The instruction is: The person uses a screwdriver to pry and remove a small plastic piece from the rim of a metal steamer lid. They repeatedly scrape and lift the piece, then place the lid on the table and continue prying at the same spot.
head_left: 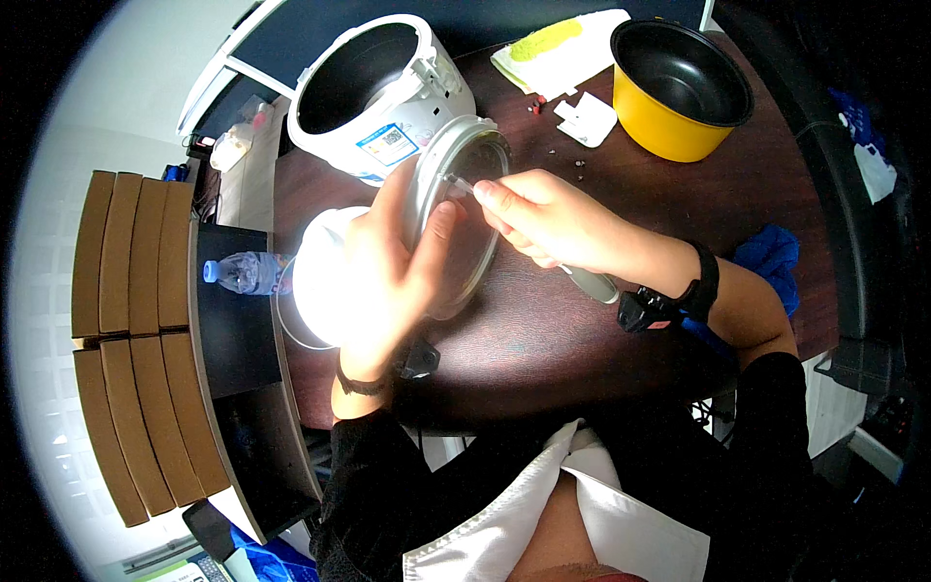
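Observation:
My left hand grips a white, round rice cooker lid, tilted on edge above the table with its inner side toward the right. The fingers pass behind its rim and the thumb lies across the inner face. In my closed right hand is a screwdriver, its grey handle sticking out below the palm. The thin shaft reaches the lid's inner rim; whether the tip sits in a screw is too small to tell. Behind the lid stands the white rice cooker body, its top uncovered.
A yellow inner pot with black lining stands at the back right. Near it lie a white and green cloth, a white plastic piece and small loose bits. A water bottle is at left, a blue cloth at right.

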Demonstrator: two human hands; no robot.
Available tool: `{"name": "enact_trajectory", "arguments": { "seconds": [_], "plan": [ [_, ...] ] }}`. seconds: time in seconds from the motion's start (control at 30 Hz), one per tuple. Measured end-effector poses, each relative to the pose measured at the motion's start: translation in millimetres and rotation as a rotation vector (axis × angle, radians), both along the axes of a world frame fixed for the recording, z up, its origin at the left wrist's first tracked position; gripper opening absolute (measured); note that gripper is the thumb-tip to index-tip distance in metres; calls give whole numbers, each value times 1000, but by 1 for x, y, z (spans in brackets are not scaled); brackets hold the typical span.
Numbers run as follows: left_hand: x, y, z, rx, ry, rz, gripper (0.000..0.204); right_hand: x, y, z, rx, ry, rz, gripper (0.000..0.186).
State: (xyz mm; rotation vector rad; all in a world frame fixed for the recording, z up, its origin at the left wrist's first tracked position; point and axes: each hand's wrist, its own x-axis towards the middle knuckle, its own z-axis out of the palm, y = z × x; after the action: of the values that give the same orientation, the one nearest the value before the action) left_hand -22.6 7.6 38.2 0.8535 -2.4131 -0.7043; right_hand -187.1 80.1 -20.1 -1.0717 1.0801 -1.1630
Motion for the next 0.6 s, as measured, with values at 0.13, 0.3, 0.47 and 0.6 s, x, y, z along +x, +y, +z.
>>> {"name": "enact_trajectory", "arguments": {
  "seconds": [0.13, 0.3, 0.47, 0.6],
  "plan": [
    [-2, 2, 1, -88, -9, -48, 43, -1, 1, 4, -3, 146, -37, 43],
    [-1, -1, -7, -136, 50, -68, 41, 0, -6, -9, -355, 401, -188, 40],
    [-3, -2, -9, -124, 73, -77, 41, -1, -1, 2, -378, 538, -256, 33],
    [-2, -2, -10, -135, 76, -75, 41, -3, -1, -3, -508, 779, -348, 25]
  ]
}}
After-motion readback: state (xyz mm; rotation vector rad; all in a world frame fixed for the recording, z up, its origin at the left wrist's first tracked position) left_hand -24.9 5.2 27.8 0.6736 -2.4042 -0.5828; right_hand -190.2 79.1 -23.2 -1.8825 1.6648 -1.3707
